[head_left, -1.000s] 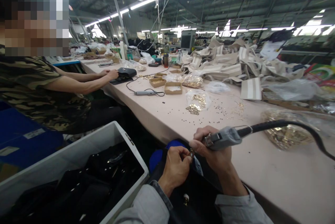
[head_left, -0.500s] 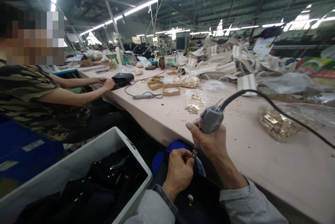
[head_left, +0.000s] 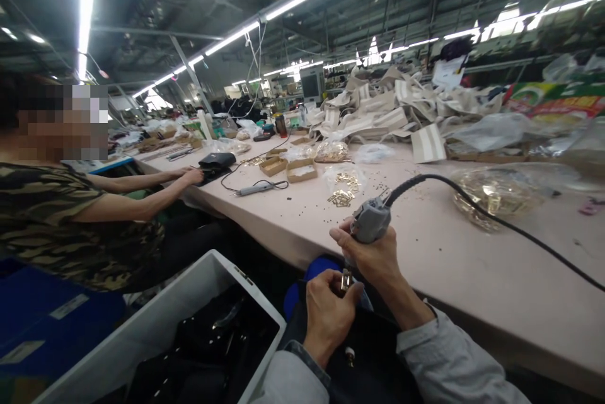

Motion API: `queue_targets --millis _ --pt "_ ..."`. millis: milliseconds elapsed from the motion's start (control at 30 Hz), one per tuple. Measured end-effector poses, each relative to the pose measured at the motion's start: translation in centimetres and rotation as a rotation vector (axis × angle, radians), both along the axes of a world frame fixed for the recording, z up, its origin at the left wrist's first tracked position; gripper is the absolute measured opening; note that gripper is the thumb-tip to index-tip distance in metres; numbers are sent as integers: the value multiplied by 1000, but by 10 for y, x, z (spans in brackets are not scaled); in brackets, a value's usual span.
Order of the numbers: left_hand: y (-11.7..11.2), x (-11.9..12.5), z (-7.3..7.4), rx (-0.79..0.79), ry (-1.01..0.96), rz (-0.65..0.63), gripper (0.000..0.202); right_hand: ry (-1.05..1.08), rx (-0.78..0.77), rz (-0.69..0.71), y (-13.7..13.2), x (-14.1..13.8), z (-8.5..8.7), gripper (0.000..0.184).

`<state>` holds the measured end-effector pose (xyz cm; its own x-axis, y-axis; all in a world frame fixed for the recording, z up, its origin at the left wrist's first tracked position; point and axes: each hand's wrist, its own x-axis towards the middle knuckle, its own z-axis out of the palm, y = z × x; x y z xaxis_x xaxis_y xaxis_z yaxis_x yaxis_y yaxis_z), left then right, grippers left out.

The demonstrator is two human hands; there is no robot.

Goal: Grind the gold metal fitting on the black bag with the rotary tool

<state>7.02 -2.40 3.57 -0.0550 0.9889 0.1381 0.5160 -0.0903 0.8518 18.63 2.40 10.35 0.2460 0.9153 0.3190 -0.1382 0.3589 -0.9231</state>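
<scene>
A grey corded electric screwdriver (head_left: 372, 221) is wrapped in my right hand (head_left: 378, 256), its shaft pointing down. Just below its tip, my left hand (head_left: 328, 309) pinches a small gold metal buckle (head_left: 346, 280) between thumb and fingers. The tip is at or very near the buckle; whether they touch I cannot tell. Black material (head_left: 373, 334), perhaps a bag, lies across my lap under both hands. A second gold fitting with a white bit (head_left: 350, 357) shows on it.
A white crate (head_left: 189, 290) of black pieces stands at left. On the table (head_left: 496, 290) are loose gold buckles (head_left: 343, 197), cardboard boxes (head_left: 302, 171), another screwdriver (head_left: 255, 188) and a bag of gold parts (head_left: 496, 196). A co-worker (head_left: 61, 221) handles a black item at left.
The view has tilted and shifted slightly. The buckle in my left hand now faces me more. My right hand still grips the screwdriver above it.
</scene>
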Motion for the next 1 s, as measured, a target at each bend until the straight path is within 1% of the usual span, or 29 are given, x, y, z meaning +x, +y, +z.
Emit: queue_targets --millis 67,167,233,300,367,500,700,867,1000 --pt "-3 3 -5 79 96 27 15 15 -3 -10 -5 1 2 32" --pt "-4 7 -14 285 265 50 22 27 7 -35 -10 1 5 31" --pt "-4 9 -18 423 361 34 27 18 26 -54 -12 1 6 29" --pt "-5 9 -18 519 421 7 30 11 45 -73 -13 2 6 27" --pt "-6 8 -17 536 426 -20 28 4 48 -78 -14 1 7 27" --pt "-7 6 -16 479 348 -42 21 -15 29 -66 -15 1 9 28" --pt "-11 5 -13 572 394 -55 22 -21 -14 -88 -16 -1 14 29" --pt "-10 5 -14 588 437 -48 21 94 -74 -120 -12 -3 15 36" --pt "-8 3 -18 574 423 -41 18 161 -71 -141 -6 -2 13 41"
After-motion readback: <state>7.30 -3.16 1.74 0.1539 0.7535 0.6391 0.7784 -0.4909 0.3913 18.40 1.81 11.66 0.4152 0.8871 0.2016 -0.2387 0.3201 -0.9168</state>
